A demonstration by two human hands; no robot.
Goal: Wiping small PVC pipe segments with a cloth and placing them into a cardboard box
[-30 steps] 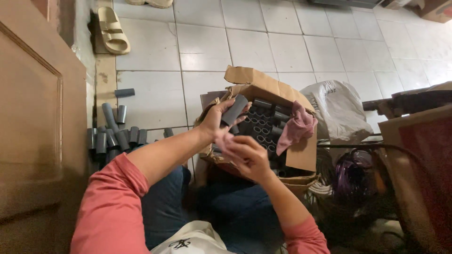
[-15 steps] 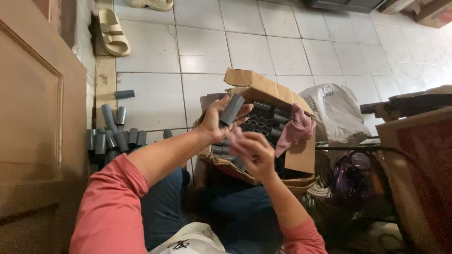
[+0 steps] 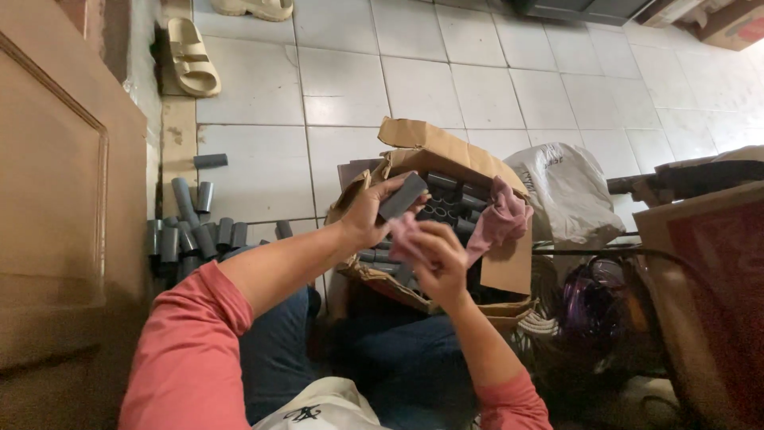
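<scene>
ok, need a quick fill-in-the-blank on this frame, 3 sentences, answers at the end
1. The left hand holds a short grey ____ piece.
2. The right hand grips a ____ cloth that drapes over the edge of the cardboard box.
3. More grey tube pieces lie on the tiled ____, left of the box.

Missing words: tube; pink; floor

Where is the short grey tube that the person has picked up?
In the head view, the grey tube sits in the left hand, above the cardboard box, beside the right hand.
</scene>
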